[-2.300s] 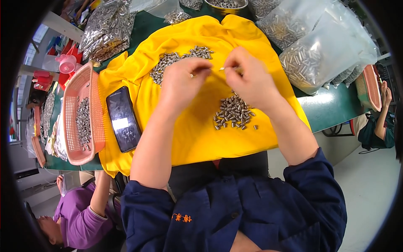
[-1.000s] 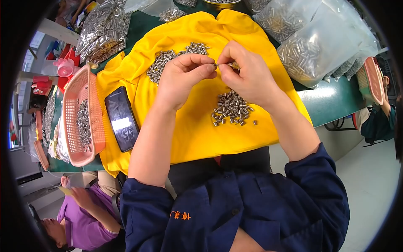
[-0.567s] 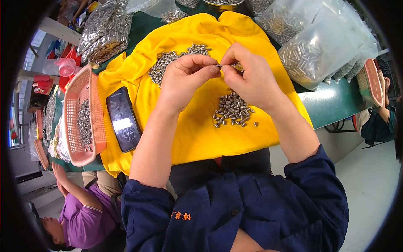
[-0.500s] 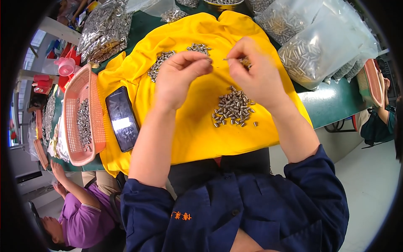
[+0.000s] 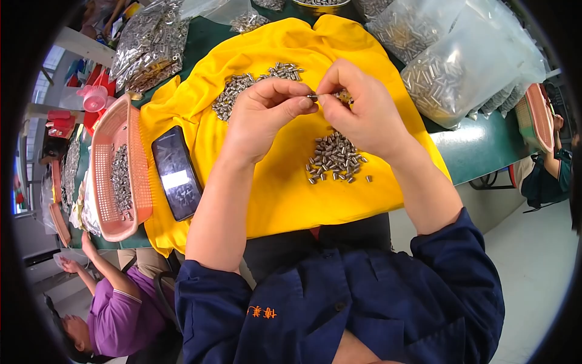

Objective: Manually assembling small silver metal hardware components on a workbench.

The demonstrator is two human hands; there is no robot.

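Since half a second ago, my left hand (image 5: 264,118) and right hand (image 5: 357,109) have closed together again, fingertips pinching one small metal pin (image 5: 312,96) over the yellow cloth (image 5: 285,188). Clear bags of pins (image 5: 448,67) sit upper right, another (image 5: 145,42) upper left. Pink basket (image 5: 124,170) lies left. The pin's shape is hard to make out.

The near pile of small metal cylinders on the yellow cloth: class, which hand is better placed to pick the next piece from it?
Probably the right hand: it hovers directly above the near pile. The left hand sits nearer the far pile.
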